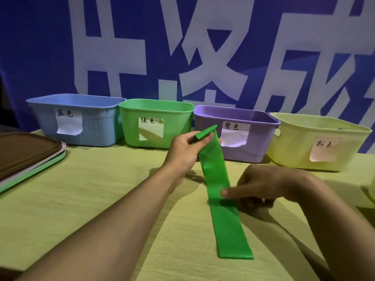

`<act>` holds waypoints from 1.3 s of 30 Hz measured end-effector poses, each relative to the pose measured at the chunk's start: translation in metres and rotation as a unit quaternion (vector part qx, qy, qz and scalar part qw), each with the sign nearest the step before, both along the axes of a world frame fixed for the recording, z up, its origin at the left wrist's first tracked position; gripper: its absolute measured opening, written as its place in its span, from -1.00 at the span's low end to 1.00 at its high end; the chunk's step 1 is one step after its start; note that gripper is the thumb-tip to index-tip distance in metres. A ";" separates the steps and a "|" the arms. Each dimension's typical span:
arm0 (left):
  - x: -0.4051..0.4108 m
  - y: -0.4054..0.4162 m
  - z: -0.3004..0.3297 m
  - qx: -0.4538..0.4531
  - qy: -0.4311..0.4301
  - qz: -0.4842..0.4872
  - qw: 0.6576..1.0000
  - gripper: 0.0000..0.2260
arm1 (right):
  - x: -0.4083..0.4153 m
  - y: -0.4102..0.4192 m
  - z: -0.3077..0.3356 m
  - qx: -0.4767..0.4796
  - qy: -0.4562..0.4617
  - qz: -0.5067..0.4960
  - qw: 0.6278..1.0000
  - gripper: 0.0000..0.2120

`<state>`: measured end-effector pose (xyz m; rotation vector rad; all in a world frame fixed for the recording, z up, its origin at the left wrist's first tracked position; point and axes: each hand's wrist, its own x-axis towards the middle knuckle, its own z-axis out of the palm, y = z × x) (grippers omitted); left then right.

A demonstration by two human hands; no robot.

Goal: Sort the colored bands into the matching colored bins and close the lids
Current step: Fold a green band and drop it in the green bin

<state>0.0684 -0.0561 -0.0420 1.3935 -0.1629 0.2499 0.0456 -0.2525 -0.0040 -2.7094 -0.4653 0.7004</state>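
Observation:
A long green band point(223, 220) stretches from the table up toward the bins. My left hand point(184, 149) pinches its far end, lifted in front of the green bin point(156, 110) and the purple bin point(261, 142). My right hand point(261, 183) pinches the band near its middle with thumb and fingers. The band's near end lies flat on the table. A blue bin point(40, 110) stands at the left and a pale yellow bin point(294, 142) at the right. All four bins are open on top and carry paper labels.
A stack of lids point(26, 153), brown on top with pink and green under it, lies at the table's left edge. The table point(101, 189) has a yellow-green cloth. A blue banner with white characters hangs right behind the bins.

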 end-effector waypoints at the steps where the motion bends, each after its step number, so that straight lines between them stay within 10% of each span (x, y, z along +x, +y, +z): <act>1: -0.001 -0.001 0.001 0.006 -0.002 -0.009 1.000 -0.85 | 0.003 -0.004 0.000 0.023 -0.042 -0.008 0.999 -0.42; 9: -0.012 -0.012 -0.002 0.116 0.001 -0.059 0.992 -0.85 | 0.020 0.000 -0.014 0.513 -0.206 -0.016 0.833 -0.57; 20: -0.011 -0.009 -0.005 0.133 -0.058 -0.020 0.989 -0.65 | 0.026 0.015 -0.039 0.612 -0.213 -0.087 0.757 -0.80; 39: -0.003 -0.008 -0.010 0.099 -0.093 0.017 0.991 -0.85 | 0.027 0.019 -0.043 0.595 -0.223 -0.125 0.762 -0.83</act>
